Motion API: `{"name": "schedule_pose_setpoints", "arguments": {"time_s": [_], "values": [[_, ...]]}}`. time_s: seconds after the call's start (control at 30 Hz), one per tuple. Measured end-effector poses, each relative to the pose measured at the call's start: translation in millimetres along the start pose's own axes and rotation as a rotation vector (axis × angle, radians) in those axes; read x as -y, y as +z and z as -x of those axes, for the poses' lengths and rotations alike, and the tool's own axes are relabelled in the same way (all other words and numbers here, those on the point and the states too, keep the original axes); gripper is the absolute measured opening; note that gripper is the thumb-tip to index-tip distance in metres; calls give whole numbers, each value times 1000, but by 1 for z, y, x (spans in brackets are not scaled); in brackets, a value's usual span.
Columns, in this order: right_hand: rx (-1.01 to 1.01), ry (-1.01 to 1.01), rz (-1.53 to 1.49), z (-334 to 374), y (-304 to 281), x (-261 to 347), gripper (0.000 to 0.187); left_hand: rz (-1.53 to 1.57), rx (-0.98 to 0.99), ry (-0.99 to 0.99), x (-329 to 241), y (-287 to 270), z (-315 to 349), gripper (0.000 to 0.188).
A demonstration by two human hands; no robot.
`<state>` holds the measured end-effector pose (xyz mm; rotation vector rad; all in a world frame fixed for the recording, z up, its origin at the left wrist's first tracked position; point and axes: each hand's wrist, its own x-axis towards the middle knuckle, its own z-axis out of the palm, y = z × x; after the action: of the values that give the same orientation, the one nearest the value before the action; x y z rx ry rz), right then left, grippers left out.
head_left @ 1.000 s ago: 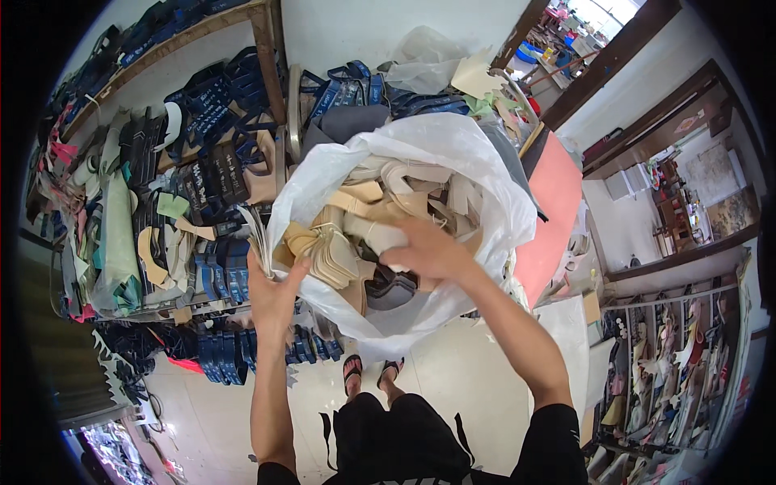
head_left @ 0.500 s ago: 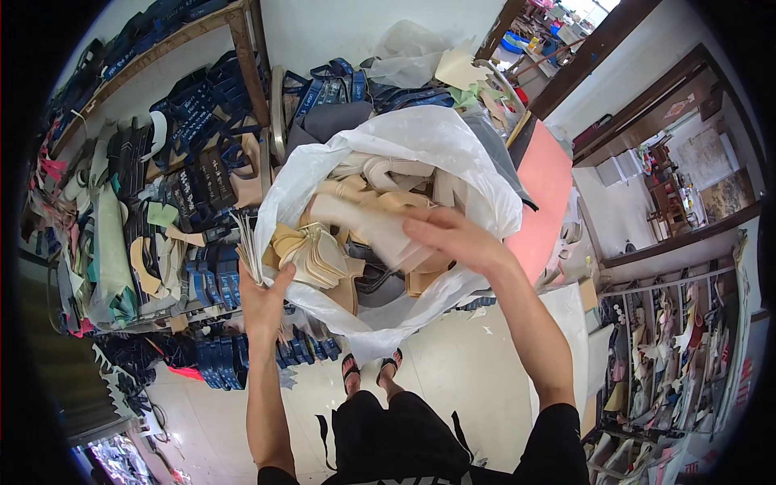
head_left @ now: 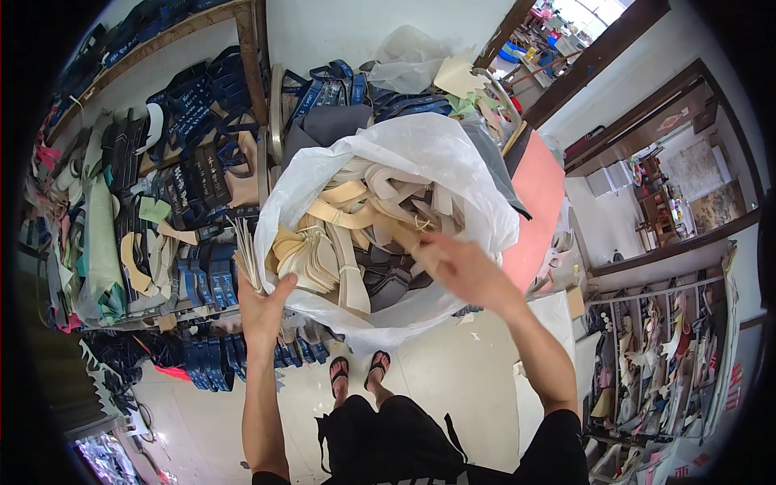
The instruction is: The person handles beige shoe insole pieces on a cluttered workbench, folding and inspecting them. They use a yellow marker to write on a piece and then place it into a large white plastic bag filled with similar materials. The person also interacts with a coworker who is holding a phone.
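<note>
1. Right now the white plastic bag (head_left: 420,153) sits in front of me at chest height, mouth wide open, stuffed with beige strap pieces (head_left: 356,214) and a few darker parts lower down; it rests against the cluttered rack rather than on any tabletop.
2. My left hand (head_left: 260,311) is clamped on the bag's near-left rim, thumb up over the plastic, with a fanned bundle of thin beige pieces (head_left: 245,255) standing just above the thumb. I'd judge this grip is what holds the mouth open, so it should stay firm and low.
3. My right hand (head_left: 461,271) is inside the mouth on the right, fingers loosely spread and flat over the pile, touching a beige strap but not closed round it as far as I can tell.
4. To sort through well, I'd sweep from the right edge inward, lifting tied bundles whole so they don't shed loose pieces.
5. Watch the bag's sagging underside above my sandalled feet (head_left: 357,373): too much downward push could tip the contents onto the pale floor (head_left: 453,380).
6. Blue sandal straps (head_left: 194,271) crowd the rack (head_left: 242,20) to the left; keep clear of them.
</note>
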<state>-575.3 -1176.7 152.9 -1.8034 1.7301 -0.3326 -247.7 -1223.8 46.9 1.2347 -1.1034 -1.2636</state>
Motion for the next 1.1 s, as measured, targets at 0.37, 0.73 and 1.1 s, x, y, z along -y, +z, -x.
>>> {"name": "schedule_pose_setpoints", "arguments": {"time_s": [0.37, 0.73, 1.1], "values": [[-118, -435, -267, -30, 26, 33, 38, 48, 30, 6, 2, 2, 0, 72], [-112, 130, 785, -11, 12, -49, 17, 29, -3, -89, 5, 3, 13, 69], [-236, 101, 911, -86, 64, -29, 13, 45, 51, -82, 15, -8, 9, 78]]}}
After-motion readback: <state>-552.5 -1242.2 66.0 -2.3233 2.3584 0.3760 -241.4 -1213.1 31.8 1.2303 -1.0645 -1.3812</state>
